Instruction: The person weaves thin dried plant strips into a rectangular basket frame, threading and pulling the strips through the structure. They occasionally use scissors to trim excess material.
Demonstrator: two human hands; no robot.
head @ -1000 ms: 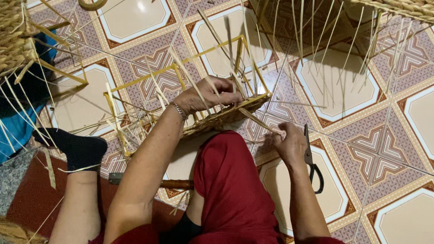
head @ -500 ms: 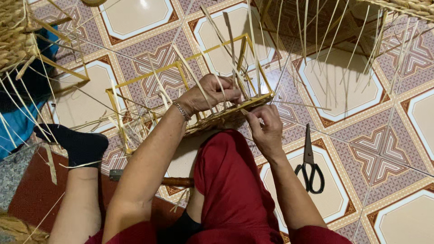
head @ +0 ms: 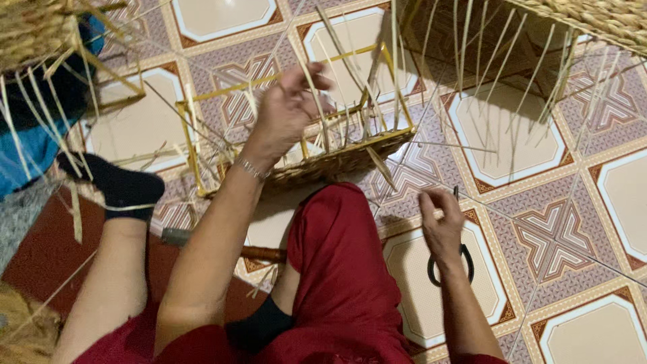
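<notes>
A half-woven straw basket on a yellow wire frame (head: 191,145) rests on the tiled floor against my red-trousered knee (head: 337,256); its woven near wall (head: 340,162) is low, and loose straw uprights stick up from it. My left hand (head: 286,111) is inside the frame, fingers closed round a few of those uprights. My right hand (head: 441,222) is drawn back to the right of the basket, fingertips pinched on a thin straw strand (head: 381,168) that runs back to the weave. Black-handled scissors (head: 465,259) lie on the floor just under that hand.
Another woven basket (head: 593,20) with long hanging strands sits at the top right, and a straw bundle (head: 34,30) over blue cloth (head: 27,152) at the top left. A wooden-handled tool (head: 259,254) lies under my leg. My black-socked foot (head: 114,185) rests on a red mat (head: 37,256).
My right hand has left the basket's near wall and pulled back down and to the right, over the scissors, drawing a strand. My left hand has shifted up among the uprights.
</notes>
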